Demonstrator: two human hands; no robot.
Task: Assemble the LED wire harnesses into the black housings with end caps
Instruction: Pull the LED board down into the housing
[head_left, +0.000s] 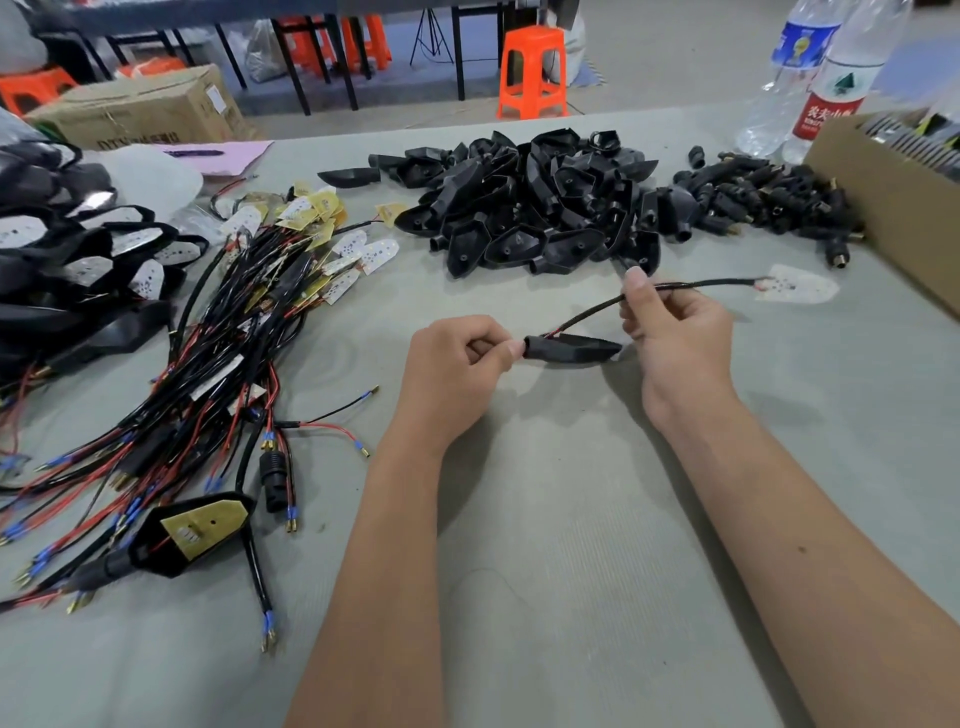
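My left hand (460, 369) pinches the narrow neck of a black housing (574, 349) just above the table. My right hand (672, 332) pinches the black cable of an LED wire harness (592, 312). The cable's red and black wires run into the housing's neck. Its white LED board (795, 285) hangs out to the right of my right hand. A heap of empty black housings (530, 208) lies behind my hands. Small black end caps (769, 200) are piled to the right of that heap.
A tangle of harnesses (218, 353) with red and black wires covers the table's left side. Finished units (67, 249) are stacked at the far left, and one (192, 535) lies near the front left. A cardboard box (893, 208) and two water bottles (800, 78) stand at the right.
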